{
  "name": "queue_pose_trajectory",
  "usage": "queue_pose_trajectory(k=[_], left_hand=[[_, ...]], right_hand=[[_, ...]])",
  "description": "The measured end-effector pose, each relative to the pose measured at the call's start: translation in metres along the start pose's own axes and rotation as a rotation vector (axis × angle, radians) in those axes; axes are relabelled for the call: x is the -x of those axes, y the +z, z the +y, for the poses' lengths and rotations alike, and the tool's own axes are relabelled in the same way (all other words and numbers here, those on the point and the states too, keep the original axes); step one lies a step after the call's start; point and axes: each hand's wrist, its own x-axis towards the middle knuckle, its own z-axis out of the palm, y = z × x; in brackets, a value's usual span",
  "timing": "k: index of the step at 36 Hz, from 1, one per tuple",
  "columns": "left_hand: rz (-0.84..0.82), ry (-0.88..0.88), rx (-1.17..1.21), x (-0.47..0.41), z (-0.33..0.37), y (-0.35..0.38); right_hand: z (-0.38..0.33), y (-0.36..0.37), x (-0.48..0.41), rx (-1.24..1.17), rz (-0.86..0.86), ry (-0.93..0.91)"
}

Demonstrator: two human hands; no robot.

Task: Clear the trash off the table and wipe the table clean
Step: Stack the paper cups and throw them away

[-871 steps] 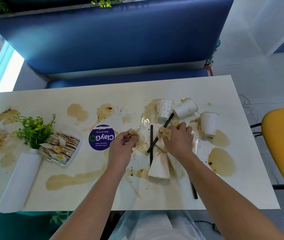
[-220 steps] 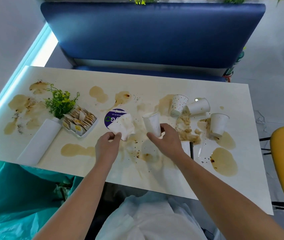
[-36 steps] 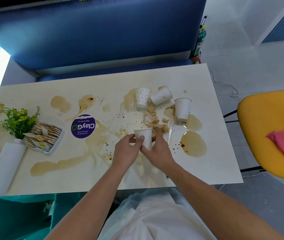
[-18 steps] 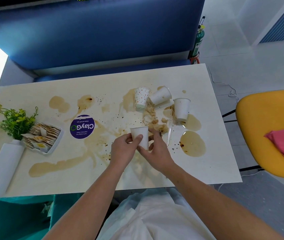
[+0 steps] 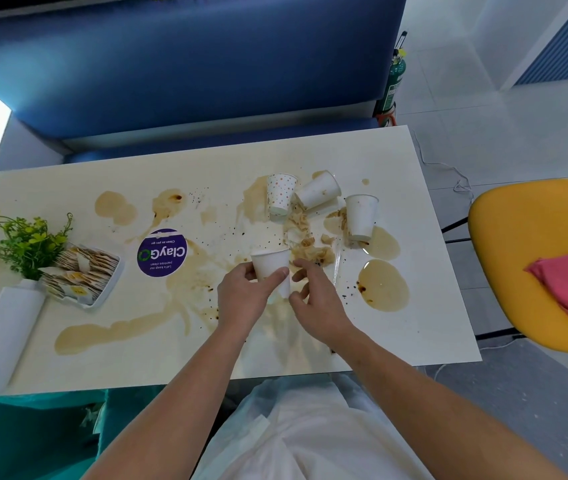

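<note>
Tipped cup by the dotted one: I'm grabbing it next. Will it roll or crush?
Lying on its side, the tipped cup may roll if nudged. Thin paper, probably light and easily crushed. The spill beside it may have softened it.

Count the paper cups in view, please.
4. The held cup is in the left hand; clustered beyond it are a dotted cup, a tipped-over white cup and a standing white cup. Nested cups may be hidden.
</note>
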Motion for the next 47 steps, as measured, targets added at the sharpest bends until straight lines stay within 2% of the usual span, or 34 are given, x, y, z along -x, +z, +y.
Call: queue_pose_trajectory(k=[8, 15, 21, 38, 47], left_hand=[[0.008, -0.016, 0.019, 0.001, -0.002, -0.002], [-0.016, -0.03, 0.021, 0.003, -0.004, -0.001], [-0.024, -0.029, 0.015, 0.004, -0.006, -0.003], [-0.016, -0.011, 0.014, 0.006, -0.009, -0.008], [0.004, -0.015, 0.022, 0.005, -0.011, -0.012]], right_hand=[[0.012, -0.012, -0.009, 0.258, 0.137, 0.016], [0.025, -0.019, -0.011, 0.607, 0.102, 0.104], [0.03, -0.019, -0.01, 0.787, 0.05, 0.127], [0.035, -0.016, -0.017, 0.935, -0.055, 0.181], [0.029, -0.017, -0.017, 0.831, -0.054, 0.241]])
